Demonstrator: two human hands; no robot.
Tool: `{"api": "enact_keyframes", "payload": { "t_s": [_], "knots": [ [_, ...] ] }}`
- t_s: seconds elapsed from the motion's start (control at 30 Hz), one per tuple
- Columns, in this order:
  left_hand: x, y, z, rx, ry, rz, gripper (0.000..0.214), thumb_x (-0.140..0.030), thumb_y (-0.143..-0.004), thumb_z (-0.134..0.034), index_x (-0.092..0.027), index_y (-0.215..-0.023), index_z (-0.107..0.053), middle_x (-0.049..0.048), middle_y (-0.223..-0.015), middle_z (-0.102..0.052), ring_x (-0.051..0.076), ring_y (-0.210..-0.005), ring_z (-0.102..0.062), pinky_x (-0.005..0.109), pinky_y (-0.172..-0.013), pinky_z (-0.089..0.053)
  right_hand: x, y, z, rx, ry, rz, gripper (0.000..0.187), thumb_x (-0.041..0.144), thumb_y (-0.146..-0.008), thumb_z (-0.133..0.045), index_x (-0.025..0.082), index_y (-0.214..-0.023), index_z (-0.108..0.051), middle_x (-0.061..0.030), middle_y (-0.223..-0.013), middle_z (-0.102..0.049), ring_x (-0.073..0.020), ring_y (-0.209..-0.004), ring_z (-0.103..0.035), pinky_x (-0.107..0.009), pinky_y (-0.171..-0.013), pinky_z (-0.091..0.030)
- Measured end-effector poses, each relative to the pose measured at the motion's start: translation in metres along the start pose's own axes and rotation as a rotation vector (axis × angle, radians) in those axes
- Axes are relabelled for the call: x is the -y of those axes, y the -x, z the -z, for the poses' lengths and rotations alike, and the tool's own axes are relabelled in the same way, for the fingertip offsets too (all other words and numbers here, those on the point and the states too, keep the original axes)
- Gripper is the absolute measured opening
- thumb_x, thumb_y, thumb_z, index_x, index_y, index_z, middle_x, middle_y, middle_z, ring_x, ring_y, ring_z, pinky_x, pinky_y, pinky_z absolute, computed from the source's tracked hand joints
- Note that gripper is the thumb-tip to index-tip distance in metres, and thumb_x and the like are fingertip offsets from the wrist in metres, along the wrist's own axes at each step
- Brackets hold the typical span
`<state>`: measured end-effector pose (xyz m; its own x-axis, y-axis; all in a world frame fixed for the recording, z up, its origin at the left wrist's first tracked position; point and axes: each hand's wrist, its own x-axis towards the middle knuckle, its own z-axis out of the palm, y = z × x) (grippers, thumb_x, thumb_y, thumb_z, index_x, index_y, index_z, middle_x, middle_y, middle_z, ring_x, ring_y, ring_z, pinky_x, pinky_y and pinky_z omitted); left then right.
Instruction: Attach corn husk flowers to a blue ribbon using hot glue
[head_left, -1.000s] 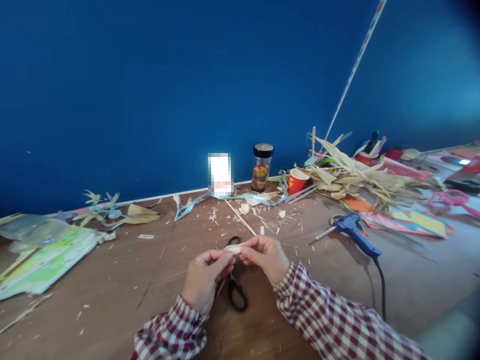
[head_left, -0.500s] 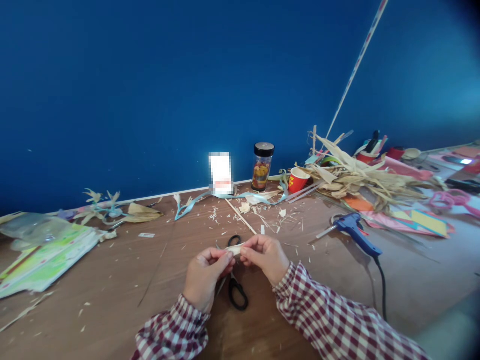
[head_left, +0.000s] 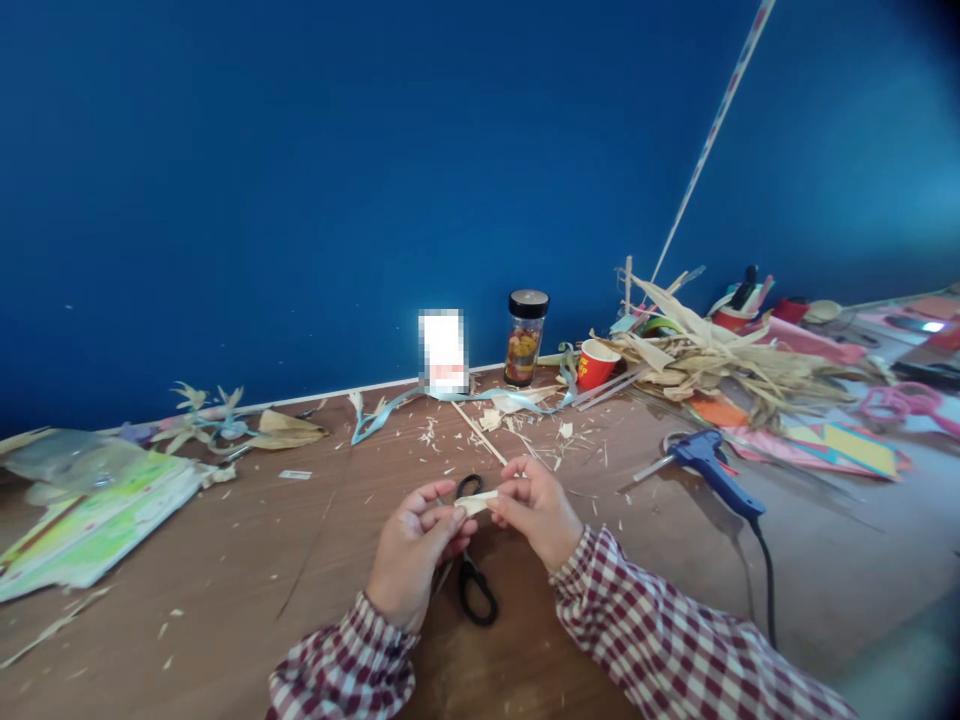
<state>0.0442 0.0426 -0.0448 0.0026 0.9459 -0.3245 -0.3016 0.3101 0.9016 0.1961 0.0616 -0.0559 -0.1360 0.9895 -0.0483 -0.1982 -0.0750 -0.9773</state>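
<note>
A small pale strip [head_left: 477,503], which looks like a piece of dried corn husk, is stretched between my two hands above the table. My left hand [head_left: 415,540] pinches its left end between thumb and fingers. At the other end, my right hand [head_left: 535,510] grips it between thumb and forefinger. Beneath the hands lies a pair of scissors [head_left: 478,592] with black handles, its blades partly covered by my left hand. A thin pale stick [head_left: 478,430] lies just beyond my right hand.
To the right rests a blue glue gun [head_left: 712,470] with its cord. Behind it is a heap of dried husks [head_left: 720,350]. A red paper cup [head_left: 598,365] and a lidded jar [head_left: 524,340] stand by the blue wall. Painted paper [head_left: 112,520] lies at left; scraps litter the table [head_left: 247,580].
The fingers of my left hand have lifted and spread slightly, while its thumb stays on the strip. My right fingers have shifted a little, and more of the strip shows.
</note>
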Motion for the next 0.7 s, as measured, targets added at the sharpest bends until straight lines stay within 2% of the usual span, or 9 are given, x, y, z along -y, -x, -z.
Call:
{"api": "enact_keyframes", "payload": {
  "t_s": [0.23,0.37,0.5,0.6,0.7],
  "knots": [
    [0.001,0.0,0.002,0.175,-0.174,-0.026,0.04,-0.022,-0.061,-0.071,-0.013,-0.096,-0.055,0.0029,-0.074,-0.065,0.011,-0.065,-0.06,0.019,-0.056,-0.049,0.005,0.006,0.001,0.094,0.175,0.06,0.03,0.016,-0.069,-0.059,0.019,-0.091,-0.039,0.0056,-0.065,-0.056,-0.006,-0.052,-0.047,-0.018,-0.05,-0.034],
    [0.002,0.001,0.002,0.166,-0.111,0.044,0.036,-0.023,-0.059,-0.073,-0.012,-0.089,-0.056,-0.0008,-0.063,-0.062,0.008,-0.055,-0.057,0.018,-0.054,-0.048,0.005,0.007,0.001,0.148,0.172,0.023,0.028,0.02,-0.071,-0.059,0.019,-0.091,-0.04,0.0065,-0.06,-0.054,-0.0066,-0.05,-0.047,-0.019,-0.049,-0.035],
    [-0.002,0.002,0.0,0.148,-0.011,0.173,0.04,-0.022,-0.055,-0.076,-0.013,-0.089,-0.058,0.0012,-0.065,-0.063,0.009,-0.055,-0.059,0.022,-0.057,-0.051,0.005,0.004,0.004,0.153,0.127,-0.056,0.026,0.027,-0.073,-0.057,0.019,-0.088,-0.038,0.0071,-0.056,-0.053,-0.0077,-0.047,-0.049,-0.021,-0.05,-0.039],
    [-0.006,0.003,0.0,0.152,-0.077,0.195,0.038,-0.022,-0.055,-0.075,-0.012,-0.088,-0.06,0.0052,-0.069,-0.066,0.01,-0.055,-0.06,0.021,-0.055,-0.051,0.007,0.005,0.005,0.132,0.193,0.003,0.02,0.027,-0.076,-0.054,0.019,-0.088,-0.04,0.005,-0.06,-0.056,-0.0086,-0.05,-0.051,-0.022,-0.052,-0.04],
    [-0.009,0.002,0.002,0.163,-0.198,0.184,0.029,-0.024,-0.056,-0.074,-0.011,-0.079,-0.063,0.0066,-0.066,-0.066,0.01,-0.051,-0.06,0.019,-0.049,-0.049,0.01,0.01,0.002,0.101,0.299,0.105,0.017,0.024,-0.077,-0.052,0.02,-0.091,-0.043,0.0034,-0.064,-0.058,-0.0105,-0.057,-0.054,-0.023,-0.057,-0.042]
  ]
}}
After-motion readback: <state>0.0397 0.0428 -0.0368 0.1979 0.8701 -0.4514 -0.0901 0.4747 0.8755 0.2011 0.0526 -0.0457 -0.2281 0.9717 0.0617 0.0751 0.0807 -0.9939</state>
